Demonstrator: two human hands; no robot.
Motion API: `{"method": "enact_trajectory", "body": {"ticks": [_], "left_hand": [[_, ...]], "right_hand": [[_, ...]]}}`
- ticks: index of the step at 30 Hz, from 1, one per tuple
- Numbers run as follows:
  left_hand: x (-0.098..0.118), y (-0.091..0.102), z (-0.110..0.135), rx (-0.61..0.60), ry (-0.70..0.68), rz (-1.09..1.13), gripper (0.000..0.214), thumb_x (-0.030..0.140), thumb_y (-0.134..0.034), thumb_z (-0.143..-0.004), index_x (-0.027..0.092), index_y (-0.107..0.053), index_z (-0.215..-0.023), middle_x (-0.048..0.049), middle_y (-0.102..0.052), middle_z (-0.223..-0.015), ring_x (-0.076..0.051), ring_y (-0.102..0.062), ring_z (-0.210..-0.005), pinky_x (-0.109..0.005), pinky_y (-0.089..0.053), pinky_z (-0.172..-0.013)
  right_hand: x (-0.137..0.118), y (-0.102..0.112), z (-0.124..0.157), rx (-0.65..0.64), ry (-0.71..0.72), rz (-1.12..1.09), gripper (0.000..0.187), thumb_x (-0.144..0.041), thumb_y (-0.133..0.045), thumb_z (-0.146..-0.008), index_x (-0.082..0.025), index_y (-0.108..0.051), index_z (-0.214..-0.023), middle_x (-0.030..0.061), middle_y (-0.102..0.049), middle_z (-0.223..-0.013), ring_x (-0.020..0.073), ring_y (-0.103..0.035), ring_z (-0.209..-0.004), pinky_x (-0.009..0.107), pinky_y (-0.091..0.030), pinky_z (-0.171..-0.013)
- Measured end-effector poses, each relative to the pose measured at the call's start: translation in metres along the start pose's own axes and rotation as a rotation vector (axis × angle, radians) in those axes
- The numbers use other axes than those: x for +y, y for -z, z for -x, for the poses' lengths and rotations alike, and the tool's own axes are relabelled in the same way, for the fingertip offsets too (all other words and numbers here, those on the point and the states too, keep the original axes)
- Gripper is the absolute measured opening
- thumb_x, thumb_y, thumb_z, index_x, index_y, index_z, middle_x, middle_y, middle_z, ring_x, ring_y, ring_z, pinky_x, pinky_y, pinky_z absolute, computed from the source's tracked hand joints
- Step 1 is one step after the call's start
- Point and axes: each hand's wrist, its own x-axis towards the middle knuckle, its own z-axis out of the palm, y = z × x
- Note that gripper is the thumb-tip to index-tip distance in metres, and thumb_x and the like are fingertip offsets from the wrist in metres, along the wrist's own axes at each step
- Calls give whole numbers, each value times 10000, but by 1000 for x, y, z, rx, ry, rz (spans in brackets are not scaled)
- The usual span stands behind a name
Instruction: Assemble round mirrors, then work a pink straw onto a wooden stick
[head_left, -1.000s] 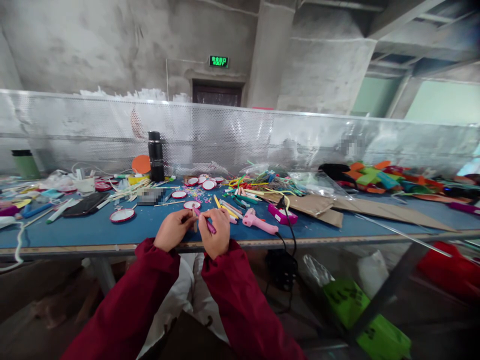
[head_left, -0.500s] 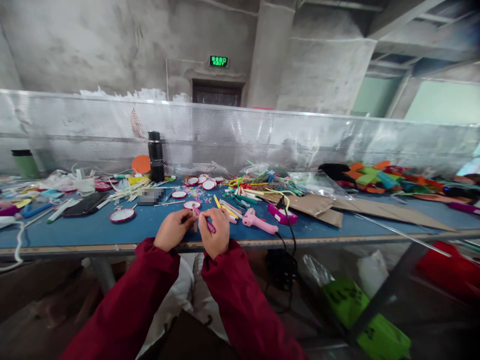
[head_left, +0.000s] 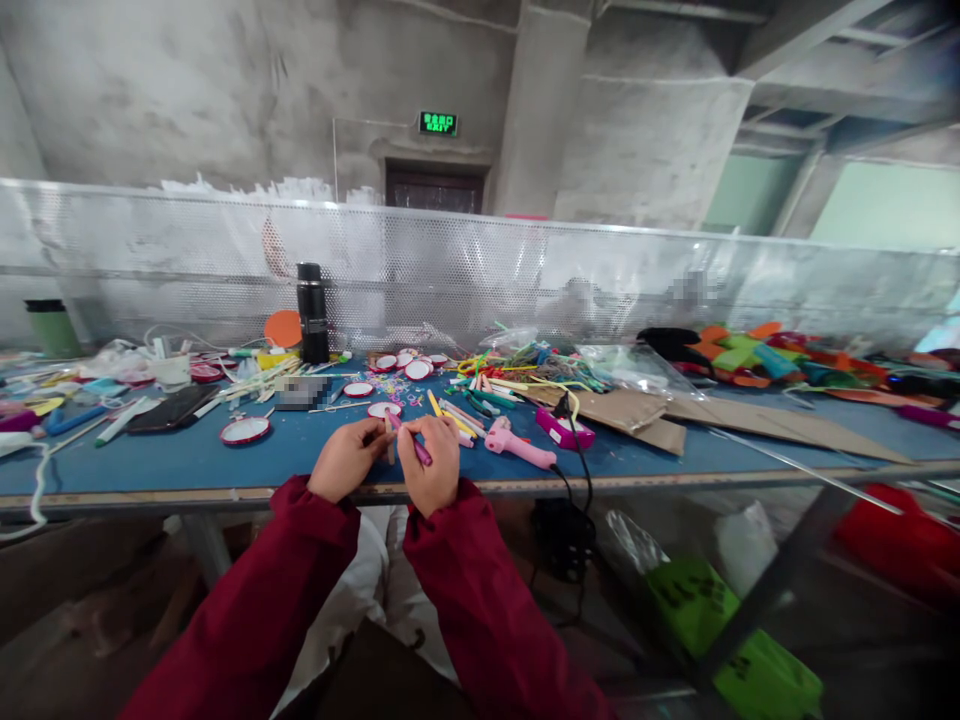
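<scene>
My left hand (head_left: pixel 346 460) is closed, pinching a small flat wooden stick (head_left: pixel 390 451) upright near the table's front edge. In my right hand (head_left: pixel 435 466) a purple marker (head_left: pixel 422 454) is gripped, its tip end slanting up towards the stick. Whether the tip touches the stick is too small to tell. Just behind my fingers lies a round white disc with a red rim (head_left: pixel 384 410); a similar red-rimmed disc (head_left: pixel 244 430) is off to the left. Several markers (head_left: pixel 459 416), yellow, brown and other colours, rest right of my right hand.
A pink glue gun (head_left: pixel 525 446) with a black cord lies right of the markers, beside a purple box (head_left: pixel 564 429). Cardboard sheets (head_left: pixel 622 412) are further right. A black flask (head_left: pixel 311 315) stands at the back, and a phone (head_left: pixel 172 410) lies left.
</scene>
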Motion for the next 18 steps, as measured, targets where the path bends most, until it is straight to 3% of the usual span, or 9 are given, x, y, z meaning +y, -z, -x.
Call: {"method": "enact_trajectory", "body": {"ticks": [18], "left_hand": [[1,1,1,-3,-2,6,363,462,-524,-902,180,-597,-683,13,-610,-665,-133,-513,-639,-239,-372,-621]], "right_hand": [[1,-1,2,23,6,16,142,-233,-528,-918,-223,-569,-783,-5,-653,-739,162,-598,-757,382,-372,-980]]}}
